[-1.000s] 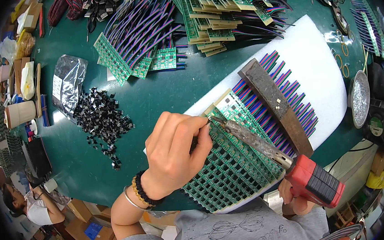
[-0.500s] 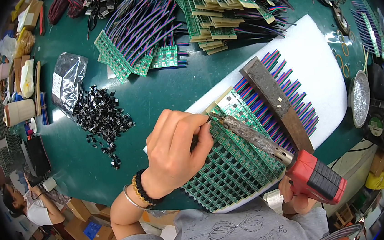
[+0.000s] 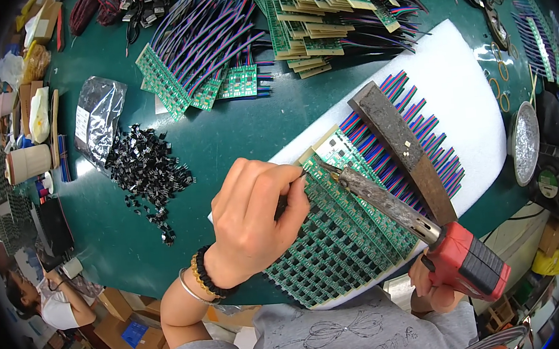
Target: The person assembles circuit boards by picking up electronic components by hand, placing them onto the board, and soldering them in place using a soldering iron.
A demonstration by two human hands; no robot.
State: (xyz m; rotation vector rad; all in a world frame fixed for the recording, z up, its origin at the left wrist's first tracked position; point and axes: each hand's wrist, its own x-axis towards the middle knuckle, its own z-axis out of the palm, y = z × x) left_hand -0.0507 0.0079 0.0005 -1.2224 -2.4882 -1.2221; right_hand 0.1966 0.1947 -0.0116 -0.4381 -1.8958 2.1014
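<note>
My left hand point(image 3: 257, 219) is closed in a pinch at the upper left edge of a set of overlapping green circuit boards point(image 3: 339, 252); a tiny dark piece shows by its fingertips, too small to make out. Grasped in my right hand point(image 3: 429, 288) is a red-handled soldering iron point(image 3: 470, 261). Its crusted grey barrel slants up-left over the boards, with the tip a little right of my left fingertips. Rows of black parts fill the nearer boards. Multicoloured wires point(image 3: 432, 131) run from the far side under a dark metal bar point(image 3: 401, 154).
White foam point(image 3: 460, 72) lies beneath the boards. To the left are a pile of small black parts point(image 3: 146, 166) and a clear plastic bag point(image 3: 101, 113). Wired boards point(image 3: 165, 85) are stacked at the back. A metal dish point(image 3: 525, 143) stands right. Another person point(image 3: 58, 300) sits far left.
The soldering iron has shifted right and slightly down, so its tip has drawn away from my left fingertips. My left hand stays nearly in place.
</note>
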